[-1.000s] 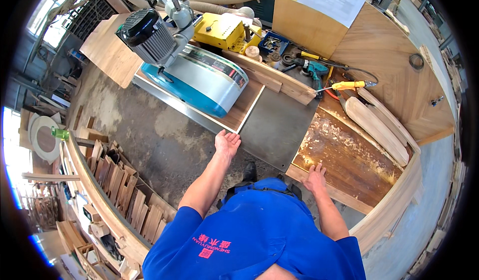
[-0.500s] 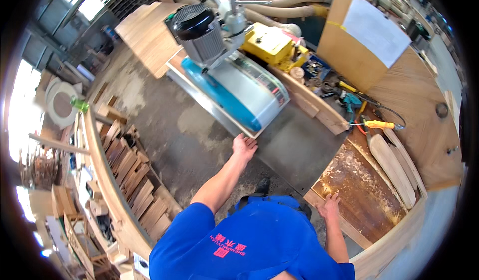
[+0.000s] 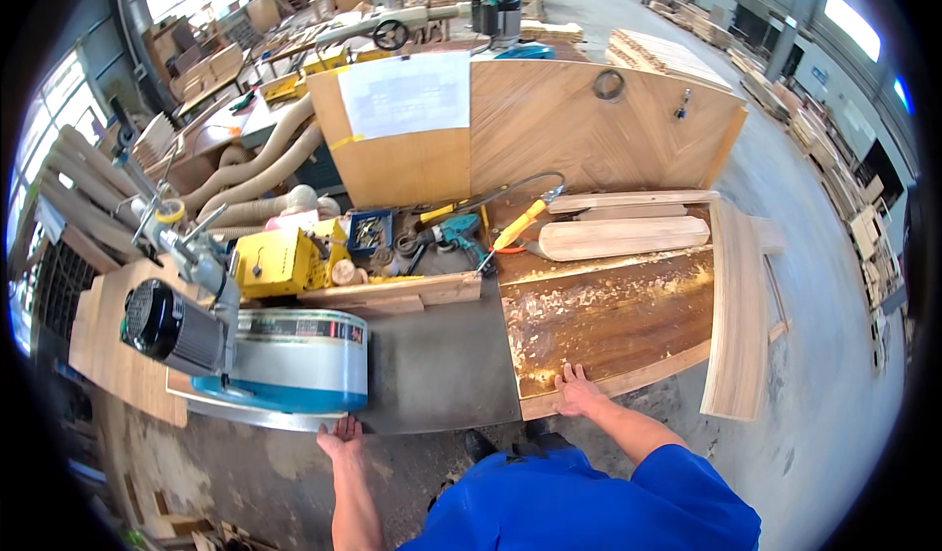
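Observation:
My left hand (image 3: 341, 435) is at the near right corner of a blue-and-silver woodworking machine (image 3: 294, 369), its fingers resting apart against the lower edge. A black-capped grey motor (image 3: 175, 327) is mounted on that machine. On the right, my right hand (image 3: 579, 392) lies with spread fingers on the front edge of a brown wooden board (image 3: 628, 320) strewn with shavings. It holds nothing. Between my hands stretches a dark flat metal table (image 3: 442, 365).
Behind the metal table runs a wooden fence (image 3: 422, 294). Beyond it sit a yellow box (image 3: 275, 264), a teal power drill (image 3: 461, 237) and a yellow-handled tool (image 3: 525, 222). Shaped wood pieces (image 3: 623, 239) lie at the back right, and a curved plank (image 3: 738, 315) stands beside the board.
The view has swung to the right and lifted, so the machine now sits at the left and more of the workshop shows. Both hands remain at about the same edges.

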{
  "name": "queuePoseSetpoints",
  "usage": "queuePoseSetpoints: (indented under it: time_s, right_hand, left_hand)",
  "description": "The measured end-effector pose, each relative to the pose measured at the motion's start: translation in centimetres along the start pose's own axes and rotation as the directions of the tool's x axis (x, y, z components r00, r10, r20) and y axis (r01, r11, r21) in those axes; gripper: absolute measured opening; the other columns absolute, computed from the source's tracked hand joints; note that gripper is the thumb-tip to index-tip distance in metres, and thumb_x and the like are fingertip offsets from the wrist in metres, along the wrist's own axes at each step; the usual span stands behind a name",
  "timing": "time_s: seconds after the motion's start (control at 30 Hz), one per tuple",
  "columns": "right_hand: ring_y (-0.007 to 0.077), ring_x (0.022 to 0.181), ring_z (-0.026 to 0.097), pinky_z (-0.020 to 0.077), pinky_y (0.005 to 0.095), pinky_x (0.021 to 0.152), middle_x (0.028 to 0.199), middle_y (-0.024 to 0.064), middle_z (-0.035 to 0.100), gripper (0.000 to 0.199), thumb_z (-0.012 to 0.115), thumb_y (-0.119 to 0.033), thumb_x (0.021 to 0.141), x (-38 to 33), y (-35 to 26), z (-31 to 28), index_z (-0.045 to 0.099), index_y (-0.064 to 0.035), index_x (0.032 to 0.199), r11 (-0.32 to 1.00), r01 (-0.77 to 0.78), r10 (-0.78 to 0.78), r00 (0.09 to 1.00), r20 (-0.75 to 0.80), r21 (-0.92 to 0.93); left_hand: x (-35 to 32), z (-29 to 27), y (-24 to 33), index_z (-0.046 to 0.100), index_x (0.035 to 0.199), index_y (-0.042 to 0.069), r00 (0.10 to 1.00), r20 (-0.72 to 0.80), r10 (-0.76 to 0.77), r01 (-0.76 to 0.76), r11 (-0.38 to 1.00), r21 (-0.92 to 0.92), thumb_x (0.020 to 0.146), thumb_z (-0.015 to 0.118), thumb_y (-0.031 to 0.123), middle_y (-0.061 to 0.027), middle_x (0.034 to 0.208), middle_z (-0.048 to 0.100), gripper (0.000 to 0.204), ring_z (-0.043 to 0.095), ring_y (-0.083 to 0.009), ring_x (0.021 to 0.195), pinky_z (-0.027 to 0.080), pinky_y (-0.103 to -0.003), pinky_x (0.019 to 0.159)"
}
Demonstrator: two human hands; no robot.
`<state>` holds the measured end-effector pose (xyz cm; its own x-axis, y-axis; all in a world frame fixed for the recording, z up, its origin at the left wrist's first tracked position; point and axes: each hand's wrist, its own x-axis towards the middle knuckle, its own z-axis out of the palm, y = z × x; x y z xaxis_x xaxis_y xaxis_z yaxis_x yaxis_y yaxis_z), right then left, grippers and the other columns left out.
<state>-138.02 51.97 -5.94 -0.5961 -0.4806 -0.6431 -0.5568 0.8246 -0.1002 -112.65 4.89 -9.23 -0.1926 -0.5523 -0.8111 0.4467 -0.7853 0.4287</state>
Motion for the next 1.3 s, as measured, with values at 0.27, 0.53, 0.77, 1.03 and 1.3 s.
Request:
queuePoseSetpoints:
  time_s: [0.27,0.53,0.77,1.03,1.3]
  right_hand:
    - [0.0499,0.143,0.014,0.0156,0.0478,0.119,0.156,0.0307,0.012,0.082,0.056,-0.044,0.086,0.4,0.3,1.2,0.028,-0.0009,0.149,1.000,0.029,-0.029,1.000,-0.009,-0.009]
    - [0.0489,0.142,0.018,0.0336,0.0517,0.112,0.157,0.0244,0.016,0.076,0.064,-0.023,0.079,-1.1,0.8,0.5,0.033,-0.0060,0.146,0.992,0.038,-0.027,0.995,-0.096,0.121]
    - [0.0432,0.141,0.025,0.0390,0.0478,0.108,0.155,0.0227,0.023,0.063,0.058,-0.012,0.080,-0.9,2.1,0.1,0.043,-0.0072,0.142,0.952,0.119,-0.082,0.987,-0.142,0.281]
    - [0.0361,0.105,0.062,0.0483,0.0458,0.092,0.111,0.0193,0.067,0.032,0.052,-0.018,0.086,-6.3,16.8,3.5,0.067,-0.0054,0.111,0.770,0.224,0.123,0.867,-0.483,0.598]
    - [0.0373,0.095,0.063,0.0504,0.0451,0.082,0.101,0.0200,0.066,0.030,0.064,-0.025,0.085,-21.8,40.9,6.9,0.065,-0.0057,0.107,0.518,-0.117,0.809,0.387,-0.442,0.847]
  left_hand:
    - [2.6,-1.1,3.7,0.047,0.105,0.002,0.997,-0.066,0.047,-0.046,0.999,0.011,0.092,0.045,0.052,-0.0106,0.092,0.059,0.052,0.057,-0.0268,0.087,0.045,-0.045,0.093]
    - [1.5,-1.1,3.5,0.018,0.146,-0.004,0.984,0.023,0.176,-0.175,0.984,-0.017,0.096,0.044,0.048,-0.0209,0.138,0.044,0.077,0.054,-0.0347,0.115,0.048,-0.048,0.097]
    - [0.6,-7.1,-9.5,0.059,0.081,0.007,0.932,0.317,-0.176,0.055,0.933,0.355,0.094,0.043,0.025,-0.0076,0.079,0.066,0.026,0.063,-0.0213,0.075,0.053,-0.035,0.066]
    - [-16.6,-2.0,-34.2,0.053,0.078,0.008,0.842,0.102,-0.530,0.300,0.616,0.729,0.101,0.047,0.031,-0.0107,0.085,0.065,0.033,0.062,-0.0279,0.081,0.052,-0.043,0.077]
    - [-29.1,5.2,-53.9,0.055,0.112,0.003,0.558,0.158,-0.814,-0.019,0.178,0.984,0.096,0.059,0.016,-0.0101,0.104,0.063,0.021,0.062,-0.0235,0.094,0.053,-0.038,0.078]
